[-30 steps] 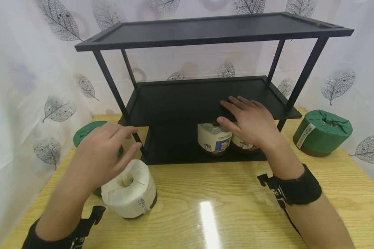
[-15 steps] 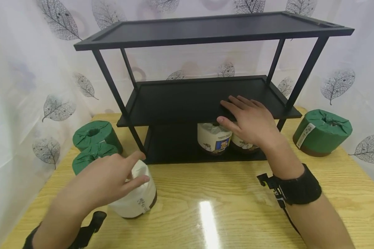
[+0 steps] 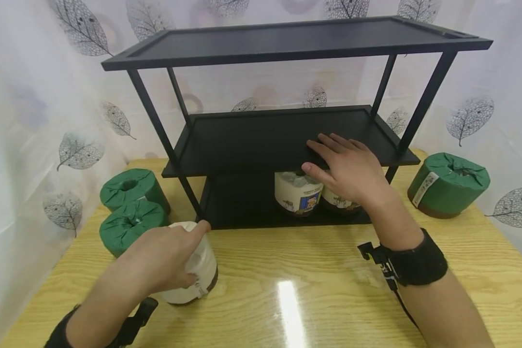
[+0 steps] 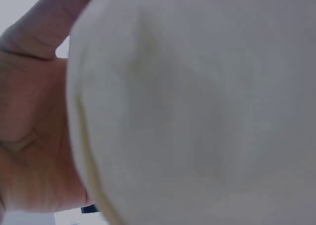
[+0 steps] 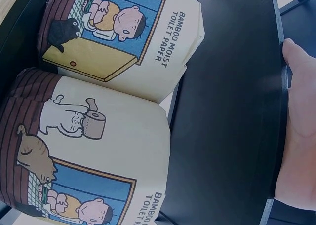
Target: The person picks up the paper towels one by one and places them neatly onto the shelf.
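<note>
My left hand point(image 3: 167, 253) is round a cream-wrapped toilet paper roll point(image 3: 206, 263) on the table at the left, thumb on its near side and fingers over the far side, partly hidden. In the left wrist view, the pale roll point(image 4: 197, 111) fills most of the picture, with my palm against its edge. My right hand point(image 3: 348, 169) rests with spread fingers on the middle shelf point(image 3: 261, 140) of a black rack. Beneath that shelf, two cream toilet paper rolls with cartoon prints stand side by side, a left one point(image 3: 297, 193) and a right one point(image 3: 339, 200).
Two green-wrapped rolls, a rear one point(image 3: 132, 188) and a nearer one point(image 3: 130, 224), stand left of the rack. Another green roll point(image 3: 450, 186) stands to its right. The rack's top shelf point(image 3: 287, 43) spans above on thin posts. A leaf-patterned curtain point(image 3: 80, 150) hangs behind.
My left hand has come down from above the cream roll and closed round it. The right hand has stayed on the middle shelf.
</note>
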Action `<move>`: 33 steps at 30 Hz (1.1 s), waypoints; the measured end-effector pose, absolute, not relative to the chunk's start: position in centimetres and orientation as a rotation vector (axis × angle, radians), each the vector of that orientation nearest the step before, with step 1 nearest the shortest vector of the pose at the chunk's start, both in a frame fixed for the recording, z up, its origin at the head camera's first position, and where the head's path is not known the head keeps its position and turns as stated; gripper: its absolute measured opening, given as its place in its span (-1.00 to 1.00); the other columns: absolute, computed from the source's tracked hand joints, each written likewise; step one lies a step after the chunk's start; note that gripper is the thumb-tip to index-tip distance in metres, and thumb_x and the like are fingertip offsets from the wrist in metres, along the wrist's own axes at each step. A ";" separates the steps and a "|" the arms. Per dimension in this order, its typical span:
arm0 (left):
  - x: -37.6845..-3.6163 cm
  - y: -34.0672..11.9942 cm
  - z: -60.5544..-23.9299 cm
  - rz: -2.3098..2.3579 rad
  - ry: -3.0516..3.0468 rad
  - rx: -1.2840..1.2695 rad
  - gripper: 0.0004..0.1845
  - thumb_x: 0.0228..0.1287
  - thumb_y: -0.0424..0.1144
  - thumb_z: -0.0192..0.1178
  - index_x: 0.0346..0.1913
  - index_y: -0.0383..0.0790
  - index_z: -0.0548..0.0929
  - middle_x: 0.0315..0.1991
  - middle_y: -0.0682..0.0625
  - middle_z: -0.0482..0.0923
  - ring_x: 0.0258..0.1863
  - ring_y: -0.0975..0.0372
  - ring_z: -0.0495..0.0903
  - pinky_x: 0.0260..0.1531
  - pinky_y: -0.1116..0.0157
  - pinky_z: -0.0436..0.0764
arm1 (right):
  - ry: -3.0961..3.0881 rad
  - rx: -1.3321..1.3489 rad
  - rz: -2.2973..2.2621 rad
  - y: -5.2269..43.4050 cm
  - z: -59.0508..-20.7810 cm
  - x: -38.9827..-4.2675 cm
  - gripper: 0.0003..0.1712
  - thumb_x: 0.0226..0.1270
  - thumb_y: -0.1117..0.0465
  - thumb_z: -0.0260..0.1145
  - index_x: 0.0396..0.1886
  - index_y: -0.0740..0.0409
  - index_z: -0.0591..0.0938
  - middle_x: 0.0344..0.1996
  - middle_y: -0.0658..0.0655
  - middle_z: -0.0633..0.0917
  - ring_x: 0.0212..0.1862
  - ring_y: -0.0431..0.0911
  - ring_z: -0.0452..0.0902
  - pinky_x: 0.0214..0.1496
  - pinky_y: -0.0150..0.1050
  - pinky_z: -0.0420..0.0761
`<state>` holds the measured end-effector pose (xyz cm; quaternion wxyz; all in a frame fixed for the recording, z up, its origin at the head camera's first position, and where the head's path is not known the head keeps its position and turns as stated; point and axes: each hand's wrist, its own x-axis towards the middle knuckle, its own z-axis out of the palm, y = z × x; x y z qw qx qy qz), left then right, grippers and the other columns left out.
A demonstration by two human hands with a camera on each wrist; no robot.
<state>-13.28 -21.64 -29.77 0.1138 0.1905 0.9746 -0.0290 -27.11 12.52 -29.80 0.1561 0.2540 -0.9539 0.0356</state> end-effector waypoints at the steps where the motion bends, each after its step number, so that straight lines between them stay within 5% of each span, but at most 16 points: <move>1: -13.2 -21.6 -29.8 -0.093 2.862 0.565 -0.16 -0.19 -0.06 0.59 0.21 -0.12 0.40 -0.60 0.12 0.44 -0.60 0.26 0.41 -0.61 0.28 0.44 | -2.731 0.727 0.102 12.5 -29.8 -27.1 -0.24 0.51 -0.33 -0.04 0.52 -0.03 0.33 0.50 0.22 0.32 0.52 0.20 0.18 0.50 0.19 0.19; 15: -14.1 -21.9 -29.2 -0.014 2.797 0.565 -0.07 0.01 -0.17 0.42 0.47 -0.09 0.22 -0.66 0.15 0.39 -0.67 0.27 0.35 -0.59 0.30 0.37 | -2.738 0.729 0.103 12.5 -29.8 -27.1 -0.24 0.51 -0.32 -0.04 0.52 -0.03 0.33 0.50 0.22 0.31 0.52 0.20 0.17 0.49 0.21 0.20; 27: -15.0 -22.4 -29.1 0.051 2.874 0.730 -0.32 0.03 -0.14 0.33 0.27 -0.02 0.36 -0.56 0.26 0.48 -0.52 0.32 0.43 -0.04 0.05 0.51 | -2.737 0.724 0.101 12.5 -29.8 -27.0 -0.25 0.51 -0.32 -0.05 0.51 -0.02 0.34 0.50 0.23 0.32 0.51 0.21 0.19 0.49 0.21 0.21; 33: -15.3 -22.3 -29.3 0.137 2.916 0.811 -0.32 0.05 -0.16 0.25 0.31 0.07 0.34 -0.62 0.28 0.42 -0.55 0.34 0.40 -0.02 0.04 0.51 | -2.731 0.723 0.100 12.4 -29.8 -27.1 -0.24 0.51 -0.34 -0.06 0.51 -0.02 0.35 0.49 0.23 0.33 0.51 0.21 0.19 0.48 0.21 0.21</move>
